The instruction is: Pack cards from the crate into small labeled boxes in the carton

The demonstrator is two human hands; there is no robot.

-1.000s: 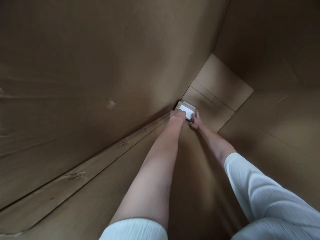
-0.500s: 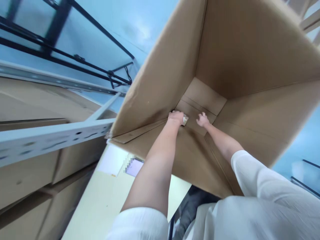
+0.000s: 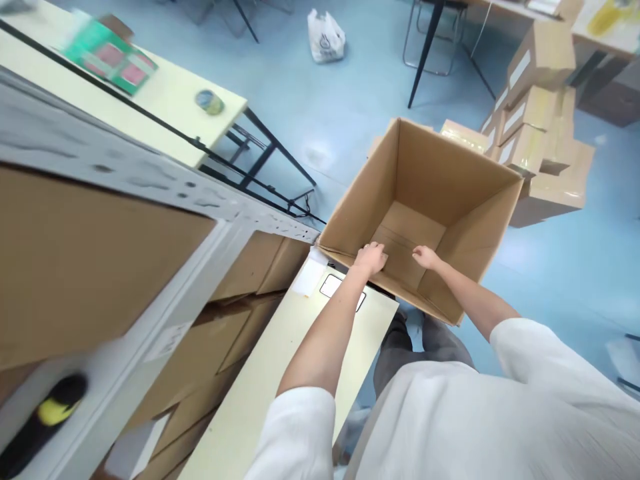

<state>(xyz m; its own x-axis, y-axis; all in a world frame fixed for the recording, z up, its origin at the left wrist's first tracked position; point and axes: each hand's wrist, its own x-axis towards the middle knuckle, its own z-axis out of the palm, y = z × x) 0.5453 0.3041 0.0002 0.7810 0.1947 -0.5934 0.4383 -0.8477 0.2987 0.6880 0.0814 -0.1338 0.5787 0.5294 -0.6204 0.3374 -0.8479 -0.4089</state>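
left hand [image 3: 371, 257] grips a small box [image 3: 383, 262] in the carton [image 3: 437, 170]; i cannot tell how closed the right hand [image 3: 425, 257] is.

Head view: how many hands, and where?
2. Left hand appears over the left near part of the large open carton; right hand is farther right, over the same opening. No other hands show; any outside the frame can't be counted.

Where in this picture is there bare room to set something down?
The pale table has a bare strip between the shelved cartons and the left forearm. Blue floor lies bare between the white bag and the large open box. It is crowded right of that box, where smaller cartons are stacked.
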